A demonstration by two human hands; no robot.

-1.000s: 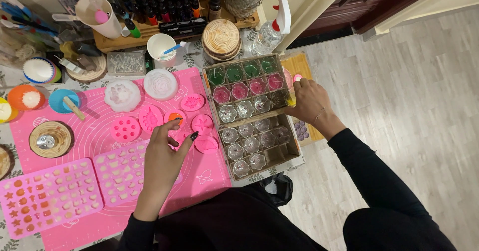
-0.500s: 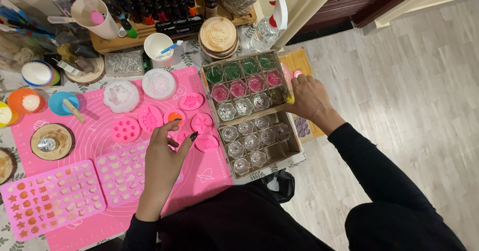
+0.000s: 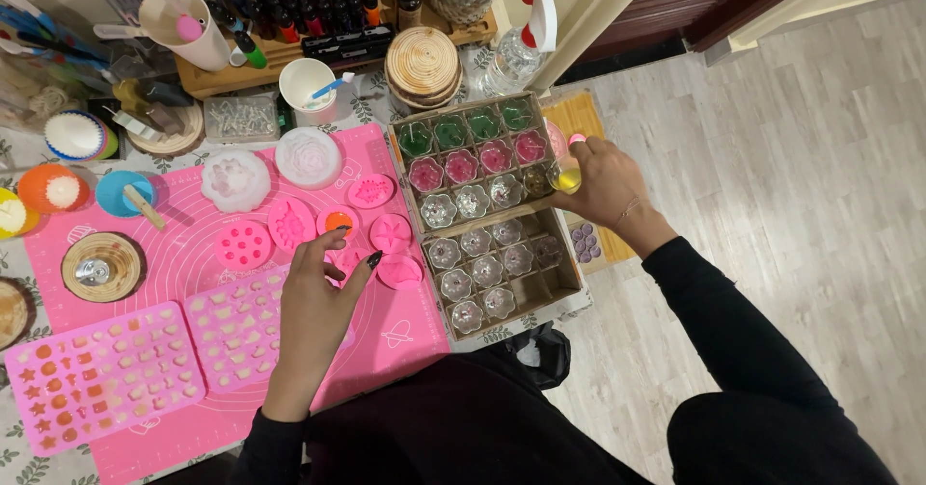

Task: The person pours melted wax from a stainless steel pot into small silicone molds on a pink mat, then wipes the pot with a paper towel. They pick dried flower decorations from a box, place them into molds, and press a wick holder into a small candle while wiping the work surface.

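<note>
the pink silicone mat covers the table; on its right stands a cardboard divider box of small glass flower cups. the right hand is curled around a small glass cup of yellow liquid at the box's right edge; it looks light, brittle and smooth, best pinched by its sides and kept level. the left hand rests half open on the mat, holding nothing, fingertips by a little round pink mould
</note>
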